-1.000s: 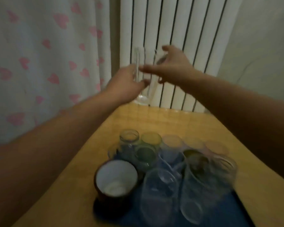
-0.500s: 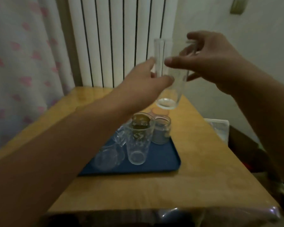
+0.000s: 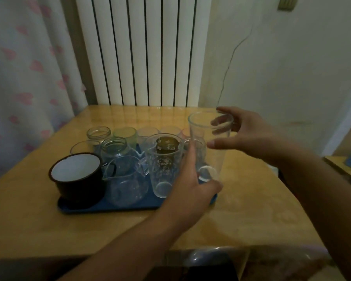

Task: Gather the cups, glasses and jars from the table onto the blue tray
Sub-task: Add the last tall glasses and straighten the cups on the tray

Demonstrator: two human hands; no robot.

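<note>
The left hand (image 3: 192, 185) forms the grip on the tall clear glass (image 3: 209, 147), thumb and fingers wrapped round its lower wall near the base; the right hand (image 3: 249, 134) is at the rim, fingers spread and loosely bent, and whether they press the glass or merely guard it cannot be told (the transparent wall confuses the outline). The glass stands upright above the right end of the blue tray (image 3: 101, 206); whether its base touches the tray is not visible.

Handling, as a judgement: the glass is rigid, thin-walled, smooth and probably slippery, light but breakable; hold it low on the wall with a full wrap, steady it at the rim, and set it down without knocking a neighbour.

On the tray stand a dark mug (image 3: 77, 179) with a white interior, a glass pitcher (image 3: 126, 181), a printed tumbler (image 3: 164, 163), a jar (image 3: 114, 150) and further jars and cups behind; the tray rests on the wooden bench (image 3: 251, 209).

Hard to make out: the back row of pale cups is blurred and their number uncertain; the tray's right end is covered by the left hand.
</note>
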